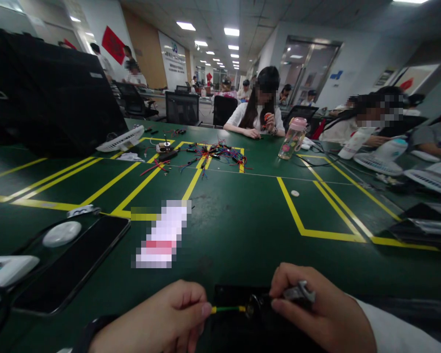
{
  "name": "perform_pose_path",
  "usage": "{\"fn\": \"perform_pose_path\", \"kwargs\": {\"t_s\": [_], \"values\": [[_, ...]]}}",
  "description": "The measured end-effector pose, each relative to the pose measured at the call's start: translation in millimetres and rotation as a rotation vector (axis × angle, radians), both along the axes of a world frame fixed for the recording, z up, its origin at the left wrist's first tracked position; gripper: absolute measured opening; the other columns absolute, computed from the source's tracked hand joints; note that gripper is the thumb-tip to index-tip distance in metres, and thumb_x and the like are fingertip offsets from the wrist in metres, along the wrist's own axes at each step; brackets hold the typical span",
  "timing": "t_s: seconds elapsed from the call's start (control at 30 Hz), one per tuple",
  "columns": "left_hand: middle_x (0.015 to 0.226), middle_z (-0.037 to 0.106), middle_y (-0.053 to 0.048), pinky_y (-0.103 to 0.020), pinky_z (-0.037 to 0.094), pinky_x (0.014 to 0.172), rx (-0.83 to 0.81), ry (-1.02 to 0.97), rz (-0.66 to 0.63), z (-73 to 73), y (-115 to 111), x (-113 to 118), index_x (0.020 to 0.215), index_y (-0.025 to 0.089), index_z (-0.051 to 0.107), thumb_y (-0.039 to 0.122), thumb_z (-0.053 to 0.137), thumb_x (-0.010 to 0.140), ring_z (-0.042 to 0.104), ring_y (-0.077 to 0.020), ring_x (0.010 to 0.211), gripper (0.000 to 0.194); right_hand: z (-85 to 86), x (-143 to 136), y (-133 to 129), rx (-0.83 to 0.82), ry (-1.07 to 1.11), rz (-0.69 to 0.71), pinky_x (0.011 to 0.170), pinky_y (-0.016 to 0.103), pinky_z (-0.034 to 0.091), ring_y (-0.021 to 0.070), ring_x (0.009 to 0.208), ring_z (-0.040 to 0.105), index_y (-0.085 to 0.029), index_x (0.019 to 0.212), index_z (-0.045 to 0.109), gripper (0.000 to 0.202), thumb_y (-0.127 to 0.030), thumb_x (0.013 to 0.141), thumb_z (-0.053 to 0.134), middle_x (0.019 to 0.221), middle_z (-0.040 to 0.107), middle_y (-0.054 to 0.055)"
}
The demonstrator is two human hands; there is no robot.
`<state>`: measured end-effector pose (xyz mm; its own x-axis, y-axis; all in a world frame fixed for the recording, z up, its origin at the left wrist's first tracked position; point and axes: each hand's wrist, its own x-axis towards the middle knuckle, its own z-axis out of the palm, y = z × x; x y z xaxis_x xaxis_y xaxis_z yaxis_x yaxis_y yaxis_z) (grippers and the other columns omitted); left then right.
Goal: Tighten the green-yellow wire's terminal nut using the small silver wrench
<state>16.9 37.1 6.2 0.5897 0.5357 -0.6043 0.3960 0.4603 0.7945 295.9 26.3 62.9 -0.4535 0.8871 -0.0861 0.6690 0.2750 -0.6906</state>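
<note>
At the near edge of the green desk [238, 235], the left hand [154, 318] has its grip closed on one end of a thin green-and-yellow wire [227, 309]. The wire's other end meets a round, dark, shiny part [255, 306], just left of the right hand [323, 309]. The right hand's grip is closed around a silver metal piece [300, 292]; whether its fingertips also touch the dark part cannot be told.

Near left lies a flat black phone [73, 267], with a white oval object [62, 234] beside it. Further in, a pale rectangular item [165, 235], blurred out, crosses yellow tape [135, 214]. A small white disc [295, 193] lies to the right.

On the far side are a tangled pile of red, blue and black wires [220, 152] and a clear bottle with a pink lid [293, 138]. Beyond sits a person in white [255, 113], hands at the desk.
</note>
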Motion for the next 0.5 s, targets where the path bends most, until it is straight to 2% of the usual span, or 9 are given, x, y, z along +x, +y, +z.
{"fn": "perform_pose_path", "kwargs": {"t_s": [0.17,0.5], "values": [[0.059,0.054,0.006,-0.010,0.031,0.031,0.022,-0.006,0.023,-0.8,-2.2,0.0,0.080,0.018,0.048,0.051,0.046,0.089,0.046,-0.0047,0.037,0.035,-9.8,0.3,-13.8,0.029,-0.045,-0.030,0.060,0.029,0.048,0.0187,0.067,0.059,-0.021,0.083,0.056,0.002,-0.020,0.082,0.057,0.079,0.060,0.003],[0.053,0.049,0.008,-0.008,0.030,0.029,0.094,0.002,0.075,-1.8,-5.6,1.8,0.076,0.018,0.047,0.044,0.044,0.093,0.047,-0.0056,0.037,0.031,-10.6,-5.4,-15.7,0.009,-0.041,-0.036,0.061,0.031,0.049,0.0196,0.069,0.059,-0.021,0.081,0.056,0.003,-0.019,0.083,0.056,0.080,0.058,0.004]]}}
